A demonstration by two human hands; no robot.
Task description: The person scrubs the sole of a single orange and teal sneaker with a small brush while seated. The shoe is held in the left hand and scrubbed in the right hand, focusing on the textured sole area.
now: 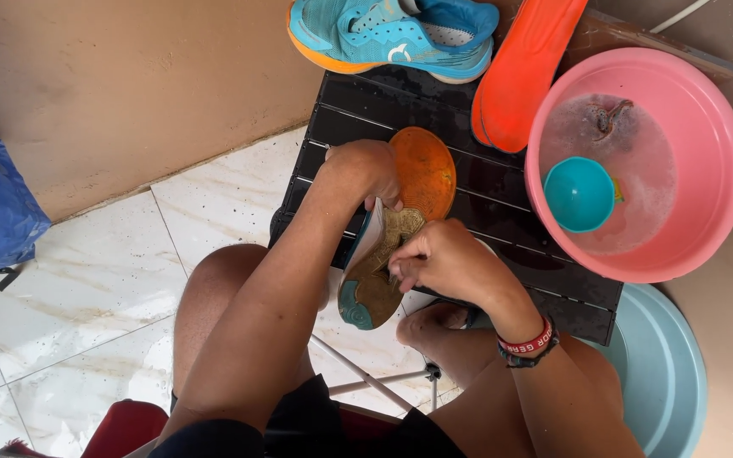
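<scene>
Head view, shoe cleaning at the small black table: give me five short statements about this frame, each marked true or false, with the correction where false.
1. The left hand holds the upturned shoe at its toe end. True.
2. The right hand rests on the shoe's dirty sole. True.
3. The pink basin is dry and holds nothing. False: it holds cloudy water and a teal scoop.
4. A second blue shoe lies on the tiled floor by the person's knees. False: it sits at the far edge of the black table.
5. An orange insole lies between the blue shoe and the pink basin. True.
</scene>
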